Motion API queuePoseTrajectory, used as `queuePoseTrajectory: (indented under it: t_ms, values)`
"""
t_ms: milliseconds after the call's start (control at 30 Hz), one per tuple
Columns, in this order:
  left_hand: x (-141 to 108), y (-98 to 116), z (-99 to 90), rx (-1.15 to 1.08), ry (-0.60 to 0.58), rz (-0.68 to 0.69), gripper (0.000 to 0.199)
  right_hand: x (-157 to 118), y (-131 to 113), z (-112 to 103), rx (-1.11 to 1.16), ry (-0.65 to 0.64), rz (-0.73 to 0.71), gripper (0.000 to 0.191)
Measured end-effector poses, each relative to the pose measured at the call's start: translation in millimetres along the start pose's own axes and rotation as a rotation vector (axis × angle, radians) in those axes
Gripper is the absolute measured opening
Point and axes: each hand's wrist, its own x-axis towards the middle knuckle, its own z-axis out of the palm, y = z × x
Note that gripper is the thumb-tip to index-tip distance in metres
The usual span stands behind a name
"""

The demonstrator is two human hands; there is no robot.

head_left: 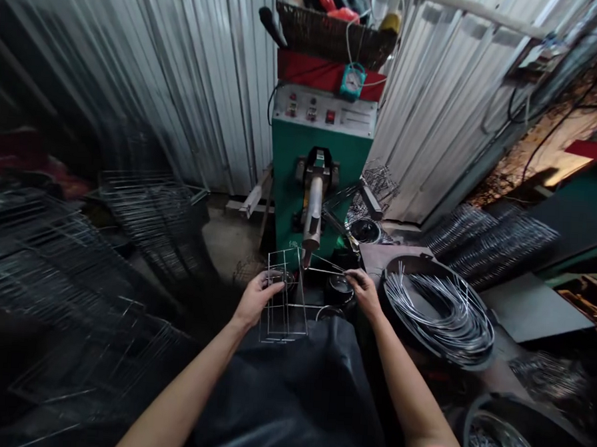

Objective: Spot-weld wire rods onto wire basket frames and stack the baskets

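Observation:
A green machine (292,156) stands straight ahead, its metal electrode arm (313,214) pointing toward me. My left hand (260,298) pinches a rectangular wire frame (283,333), which hangs just below and left of the arm's tip. In my right hand (362,290), the fingers are closed on the end of a thin bent wire (326,270). That wire reaches left to the tip of the arm, beside the upper part of the frame. Whether the wire and frame touch there is too small to tell.
On the right, a round tray (389,301) holds bent wires, with a basin (471,419) of small metal pieces nearer me. Stacked wire racks (149,209) fill the left. Dark bowls (339,286) sit below the machine. A dark apron (300,390) covers my lap.

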Motion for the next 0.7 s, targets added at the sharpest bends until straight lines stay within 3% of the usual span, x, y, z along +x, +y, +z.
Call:
queuePoseTrajectory:
  t_ms: [200,467,567,700]
  values:
    - [6.6,-6.2,2.3,-0.052,0.003,-0.035,0.038,-1.2,11.3,6.6,-0.16,-0.116,-0.004,0.021]
    - [3.5,-9.3,-1.0,-0.065,0.064,-0.041,0.04,-40.1,39.4,-38.5,-0.168,-0.018,0.169,0.024]
    - [3.3,-10.0,1.4,-0.056,0.075,-0.036,0.041,-42.6,37.1,-32.5,-0.128,-0.013,0.168,0.024]
    - [1.7,-7.4,5.5,-0.05,0.069,-0.046,0.042,-27.7,25.9,-8.8,-0.11,-0.03,0.099,0.023]
